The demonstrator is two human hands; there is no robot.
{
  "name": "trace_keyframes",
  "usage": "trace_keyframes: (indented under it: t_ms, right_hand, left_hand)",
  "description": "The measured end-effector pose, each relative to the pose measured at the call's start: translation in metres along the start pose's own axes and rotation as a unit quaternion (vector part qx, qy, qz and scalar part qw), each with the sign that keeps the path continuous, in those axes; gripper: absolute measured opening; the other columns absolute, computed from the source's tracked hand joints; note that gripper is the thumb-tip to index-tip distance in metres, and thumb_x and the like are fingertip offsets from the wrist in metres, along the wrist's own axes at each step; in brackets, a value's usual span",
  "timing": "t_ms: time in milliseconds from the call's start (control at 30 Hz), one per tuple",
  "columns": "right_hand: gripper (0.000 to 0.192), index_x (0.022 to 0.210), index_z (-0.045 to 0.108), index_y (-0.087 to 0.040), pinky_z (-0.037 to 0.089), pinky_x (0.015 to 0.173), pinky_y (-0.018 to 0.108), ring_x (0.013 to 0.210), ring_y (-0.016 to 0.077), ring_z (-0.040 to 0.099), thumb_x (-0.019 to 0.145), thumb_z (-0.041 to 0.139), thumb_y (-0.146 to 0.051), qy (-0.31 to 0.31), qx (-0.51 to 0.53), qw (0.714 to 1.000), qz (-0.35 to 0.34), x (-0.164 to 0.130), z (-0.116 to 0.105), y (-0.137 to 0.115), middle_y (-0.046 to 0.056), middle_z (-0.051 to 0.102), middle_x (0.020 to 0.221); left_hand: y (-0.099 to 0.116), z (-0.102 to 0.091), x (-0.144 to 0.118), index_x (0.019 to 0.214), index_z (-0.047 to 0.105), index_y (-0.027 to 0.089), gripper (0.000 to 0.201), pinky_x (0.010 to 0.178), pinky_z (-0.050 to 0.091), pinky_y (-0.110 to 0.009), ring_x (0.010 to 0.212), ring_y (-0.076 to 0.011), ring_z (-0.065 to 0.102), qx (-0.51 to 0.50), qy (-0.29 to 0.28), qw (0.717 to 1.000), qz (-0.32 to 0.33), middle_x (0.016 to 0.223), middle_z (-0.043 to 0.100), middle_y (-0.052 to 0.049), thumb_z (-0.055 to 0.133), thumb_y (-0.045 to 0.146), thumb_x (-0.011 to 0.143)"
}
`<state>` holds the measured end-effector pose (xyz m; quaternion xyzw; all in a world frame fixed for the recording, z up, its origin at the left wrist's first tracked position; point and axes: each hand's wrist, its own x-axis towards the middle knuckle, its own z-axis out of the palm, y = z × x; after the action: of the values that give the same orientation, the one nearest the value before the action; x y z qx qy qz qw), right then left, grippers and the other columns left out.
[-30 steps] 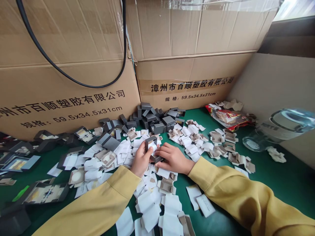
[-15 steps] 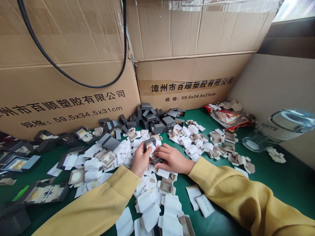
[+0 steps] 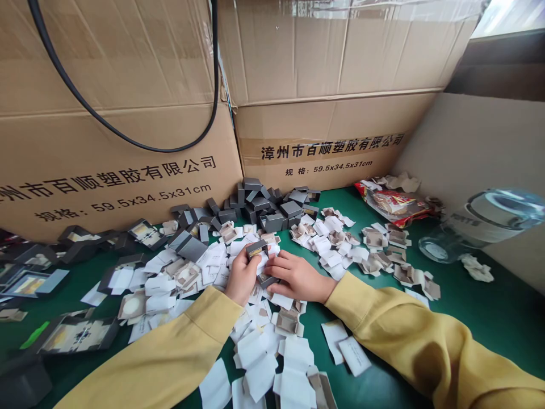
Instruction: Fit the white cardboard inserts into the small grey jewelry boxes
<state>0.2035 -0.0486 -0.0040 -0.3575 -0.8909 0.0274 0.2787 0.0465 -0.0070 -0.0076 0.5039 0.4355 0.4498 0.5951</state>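
My left hand is closed around a small dark grey box, thumb on its near side. A paler inside shows in the box's opening. The curled fingers of my right hand grip a lower dark grey part, just below. Between the two dark parts a bit of white card is visible; whether they are joined is hidden by my fingers. Folded white card inserts lie below and around both hands. A heap of dark grey boxes sits beyond them.
Large cardboard cartons wall off the back, with a black cable hanging in front. At right are a clear cup, a crumpled tissue and a red snack bag. Opened dark boxes lie left on the green tabletop.
The upper part of the small box has tilted and shifted slightly left in my left hand, showing more of its inside. My right hand has barely moved.
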Motion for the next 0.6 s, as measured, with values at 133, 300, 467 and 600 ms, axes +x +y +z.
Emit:
trace_keyframes:
  t_ms: [133, 300, 467, 600]
  right_hand:
    - [0.033, 0.101, 0.058, -0.015, 0.047, 0.077, 0.033, 0.085, 0.0206, 0.047, 0.090, 0.045, -0.043, 0.008, 0.012, 1.000, 0.010, -0.0002, -0.0006, 0.0000, 0.011, 0.059, 0.097]
    - [0.032, 0.102, 0.056, -0.015, 0.047, 0.078, 0.032, 0.086, 0.0198, 0.047, 0.089, 0.046, -0.043, 0.002, 0.007, 1.000, 0.012, -0.0002, -0.0006, -0.0004, 0.011, 0.059, 0.097]
    - [0.032, 0.103, 0.057, -0.015, 0.047, 0.079, 0.032, 0.087, 0.0198, 0.047, 0.089, 0.047, -0.043, -0.003, 0.004, 1.000, 0.009, -0.0008, 0.0005, 0.0005, 0.011, 0.058, 0.098]
    - [0.031, 0.103, 0.057, -0.016, 0.046, 0.081, 0.033, 0.089, 0.0197, 0.048, 0.090, 0.046, -0.042, -0.008, 0.006, 1.000, 0.005, -0.0011, 0.0001, 0.0007, 0.011, 0.058, 0.098]
  left_hand:
    - [0.0024, 0.0004, -0.0023, 0.102, 0.059, 0.017, 0.033, 0.072, 0.051, -0.028, 0.097, -0.0227, 0.063, -0.013, -0.003, 1.000, -0.016, 0.104, 0.068, -0.007, 0.060, 0.032, 0.073]
    - [0.0022, 0.0003, -0.0022, 0.102, 0.060, 0.018, 0.032, 0.061, 0.050, -0.023, 0.094, -0.0220, 0.064, -0.004, 0.011, 1.000, -0.029, 0.103, 0.069, -0.006, 0.060, 0.033, 0.073]
    - [0.0004, 0.0003, -0.0008, 0.098, 0.062, 0.018, 0.029, 0.070, 0.051, -0.027, 0.094, -0.0218, 0.064, 0.003, 0.019, 1.000, -0.017, 0.101, 0.069, -0.005, 0.059, 0.031, 0.072]
    - [0.0020, 0.0011, -0.0005, 0.093, 0.063, 0.018, 0.024, 0.086, 0.047, -0.032, 0.095, -0.0206, 0.064, 0.018, 0.013, 1.000, 0.014, 0.100, 0.070, -0.004, 0.057, 0.028, 0.072]
